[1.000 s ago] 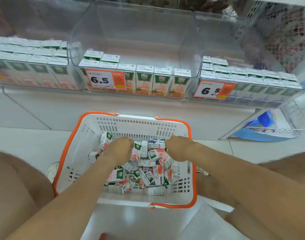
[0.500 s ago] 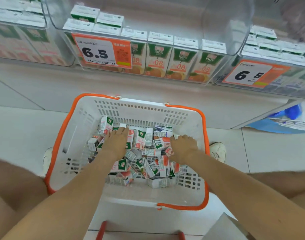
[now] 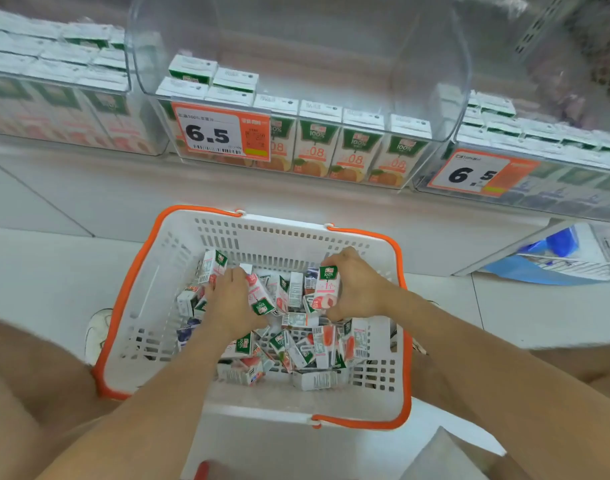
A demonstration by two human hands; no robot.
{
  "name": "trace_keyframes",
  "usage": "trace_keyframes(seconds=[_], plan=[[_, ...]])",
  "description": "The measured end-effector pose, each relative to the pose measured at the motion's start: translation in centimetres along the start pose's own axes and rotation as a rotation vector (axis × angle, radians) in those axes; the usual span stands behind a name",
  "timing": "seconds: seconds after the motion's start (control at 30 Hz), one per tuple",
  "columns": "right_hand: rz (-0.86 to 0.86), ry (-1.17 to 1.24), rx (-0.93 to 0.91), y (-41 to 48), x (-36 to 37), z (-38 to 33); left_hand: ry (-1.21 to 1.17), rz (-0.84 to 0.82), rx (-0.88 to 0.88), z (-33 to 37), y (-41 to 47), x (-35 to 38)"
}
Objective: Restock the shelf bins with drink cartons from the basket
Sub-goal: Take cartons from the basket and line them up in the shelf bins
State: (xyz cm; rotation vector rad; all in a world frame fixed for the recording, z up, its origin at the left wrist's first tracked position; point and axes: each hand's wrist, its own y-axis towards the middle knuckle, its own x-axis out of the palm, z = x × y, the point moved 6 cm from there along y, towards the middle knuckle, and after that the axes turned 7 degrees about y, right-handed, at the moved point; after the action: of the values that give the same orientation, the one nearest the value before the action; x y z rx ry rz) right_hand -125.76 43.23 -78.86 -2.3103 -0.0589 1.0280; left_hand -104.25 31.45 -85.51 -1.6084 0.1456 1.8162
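Note:
A white basket (image 3: 262, 237) with orange handles sits on the floor, holding several small drink cartons in a loose pile (image 3: 303, 344). My right hand (image 3: 359, 289) is shut on a pink peach carton (image 3: 327, 287), held upright above the pile. My left hand (image 3: 230, 303) grips another pink carton (image 3: 260, 296), tilted with its green top pointing down. Above the basket stands a clear shelf bin (image 3: 296, 64) with a front row of orange-juice cartons (image 3: 352, 147) and an empty rear part.
A bin of pink cartons (image 3: 64, 84) stands at the left, and a bin of darker cartons (image 3: 539, 157) at the right. Orange "6.5" price tags (image 3: 220, 135) hang on two bins. A blue bag (image 3: 553, 258) lies under the right shelf. My knees flank the basket.
Both hands have closed on cartons and lifted them from the pile; the right one now holds its carton upright. The camera has tilted up a little toward the bins.

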Motion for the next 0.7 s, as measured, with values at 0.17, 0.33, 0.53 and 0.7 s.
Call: trace_keyframes(seconds=[0.17,0.33,0.53,0.7], plan=[[0.136,0.168,-0.103,-2.6,-3.3,-3.6,-0.697,0.056,-0.011,2.4,-2.3,-5.0],[0.265,0.075,-0.213,-6.7,-8.0,-8.6,-1.099,0.016,0.012,4.1,-4.2,-11.2],[0.309,0.053,-0.298,-11.5,-11.7,-14.7,-1.306,-0.043,-0.082,4.6,-6.8,-16.7],[0.372,0.024,-0.416,-14.2,-13.3,-18.3,-1.237,-0.146,-0.024,4.3,-8.6,-22.2]])
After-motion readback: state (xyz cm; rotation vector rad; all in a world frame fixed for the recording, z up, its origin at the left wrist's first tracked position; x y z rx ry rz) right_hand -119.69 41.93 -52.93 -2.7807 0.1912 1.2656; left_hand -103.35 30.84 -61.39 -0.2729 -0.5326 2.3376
